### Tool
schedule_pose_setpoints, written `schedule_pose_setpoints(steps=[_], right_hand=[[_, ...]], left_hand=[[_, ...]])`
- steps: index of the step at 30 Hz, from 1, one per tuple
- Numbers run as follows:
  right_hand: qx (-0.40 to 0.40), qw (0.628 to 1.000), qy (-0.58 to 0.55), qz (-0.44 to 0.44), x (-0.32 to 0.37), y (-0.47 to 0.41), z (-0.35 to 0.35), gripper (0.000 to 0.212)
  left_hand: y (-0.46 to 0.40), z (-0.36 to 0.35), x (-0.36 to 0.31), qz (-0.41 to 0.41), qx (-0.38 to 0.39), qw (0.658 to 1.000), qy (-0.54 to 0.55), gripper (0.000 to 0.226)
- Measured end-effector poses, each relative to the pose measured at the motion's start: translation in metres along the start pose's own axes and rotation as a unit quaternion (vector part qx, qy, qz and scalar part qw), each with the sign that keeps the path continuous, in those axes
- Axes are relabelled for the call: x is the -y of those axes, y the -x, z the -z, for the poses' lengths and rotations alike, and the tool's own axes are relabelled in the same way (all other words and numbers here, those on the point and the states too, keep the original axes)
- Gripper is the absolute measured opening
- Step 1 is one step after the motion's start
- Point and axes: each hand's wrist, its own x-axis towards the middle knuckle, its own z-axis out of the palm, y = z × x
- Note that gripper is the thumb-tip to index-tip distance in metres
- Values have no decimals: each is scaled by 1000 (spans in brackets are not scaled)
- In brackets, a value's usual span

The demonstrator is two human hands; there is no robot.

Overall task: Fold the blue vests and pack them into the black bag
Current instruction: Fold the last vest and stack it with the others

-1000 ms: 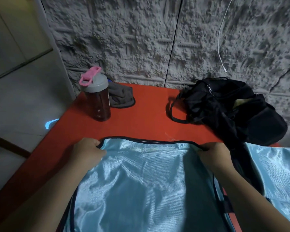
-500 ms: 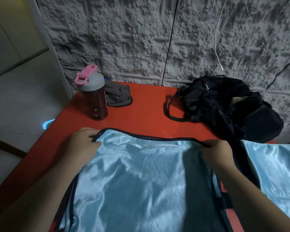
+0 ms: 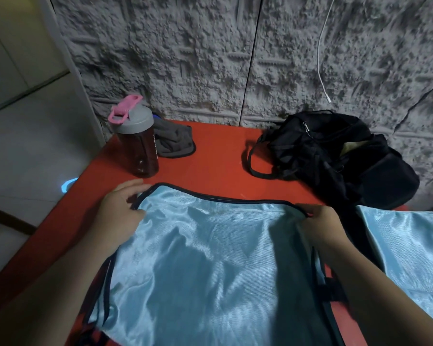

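A shiny light-blue vest (image 3: 210, 258) with dark trim lies spread on the red table (image 3: 218, 156) in front of me. My left hand (image 3: 120, 211) pinches its far left corner at the trim. My right hand (image 3: 320, 223) grips its far right corner. A second blue vest (image 3: 405, 245) lies at the right edge, partly out of view. The black bag (image 3: 340, 156) slumps at the back right of the table, its top partly unzipped and a strap running down between the two vests.
A brown bottle (image 3: 138, 143) with a grey lid and pink cap stands at the back left. A grey cloth (image 3: 175, 143) lies behind it. A rough grey wall (image 3: 235, 58) backs the table, with a white cable (image 3: 321, 61) hanging down. The table's left edge drops to the floor.
Both hands have kept hold of the vest's far corners and shifted the far edge slightly; the left corner now sits a little farther forward than the right.
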Motion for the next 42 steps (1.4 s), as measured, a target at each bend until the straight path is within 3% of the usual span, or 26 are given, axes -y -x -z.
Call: schedule_pose_setpoints(steps=[6, 12, 15, 18, 20, 22, 24, 27, 30, 33, 37, 42], right_hand=[[-41, 999, 8, -4, 0, -2, 0, 43], [-70, 996, 46, 20, -6, -6, -3, 32], [-81, 991, 100, 29, 0, -5, -4, 38], [-116, 970, 177, 121, 10, 6, -17, 48], [-65, 966, 187, 167, 20, 26, -40, 53], [26, 963, 188, 191, 28, 49, -68, 58], [92, 939, 254, 211, 27, 64, -89, 61], [120, 907, 358, 188, 12, 60, -93, 74], [104, 905, 379, 162, 0, 47, -81, 78], [86, 913, 375, 132, -8, 36, -69, 82], [71, 917, 372, 123, -13, 30, -64, 84], [79, 950, 277, 119, 0, 38, -57, 70]], left_hand=[[-6, 5, 10, -4, -29, 997, -67, 65], [-8, 9, 8, -7, -89, 982, -165, 41], [0, 6, -3, -78, -143, 954, -251, 35], [20, -23, -13, -197, -69, 940, -270, 30], [34, -46, -10, -218, 35, 945, -241, 27], [41, -64, 0, -194, 107, 950, -221, 33], [42, -69, 10, -176, 132, 938, -268, 46], [38, -65, 18, -124, 146, 920, -343, 74], [34, -55, 23, -77, 137, 893, -421, 92], [26, -47, 26, -40, 127, 879, -459, 90], [20, -32, 30, 19, 114, 879, -463, 70], [22, -10, 30, 28, 93, 895, -436, 66]])
